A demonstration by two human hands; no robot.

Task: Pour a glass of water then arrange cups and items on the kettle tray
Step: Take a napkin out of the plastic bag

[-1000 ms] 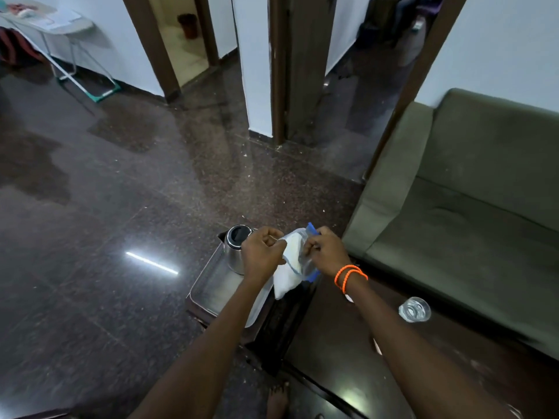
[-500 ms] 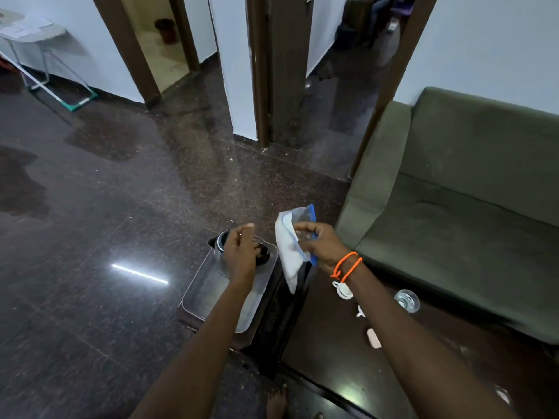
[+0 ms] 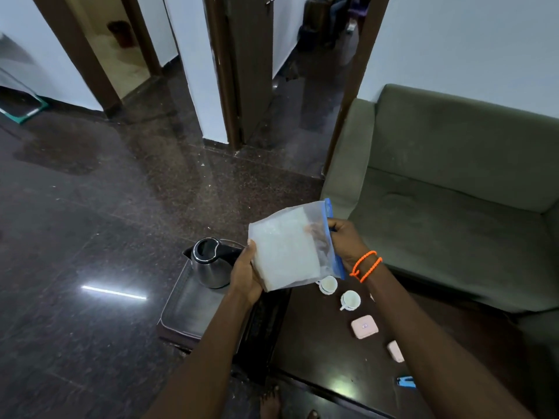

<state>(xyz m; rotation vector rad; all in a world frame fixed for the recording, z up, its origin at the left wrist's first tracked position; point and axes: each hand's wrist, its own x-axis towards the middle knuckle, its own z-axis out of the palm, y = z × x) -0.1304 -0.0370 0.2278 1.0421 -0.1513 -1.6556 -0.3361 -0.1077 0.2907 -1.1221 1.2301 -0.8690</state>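
I hold a clear zip bag [image 3: 287, 246] with white folded contents and a blue zip edge above the table. My left hand [image 3: 245, 275] grips its lower left edge, and my right hand [image 3: 344, 240] pinches its blue top edge. Below and to the left, a steel kettle [image 3: 210, 264] stands on a grey tray [image 3: 187, 309] at the table's left end. Two white cups [image 3: 328, 284] [image 3: 351, 300] stand on the dark table [image 3: 311, 352], just under the bag.
Two pink packets [image 3: 364, 326] [image 3: 395, 351] and a blue item [image 3: 406, 382] lie on the table to the right. A green sofa [image 3: 453, 192] runs along the right side. Dark polished floor [image 3: 90, 237] spreads to the left; my bare foot [image 3: 270, 403] is by the table.
My left hand left the kettle area and took the bag's lower edge. The bag now is held flat between both hands, higher up. The camera tilted, bringing the cups and packets into view.
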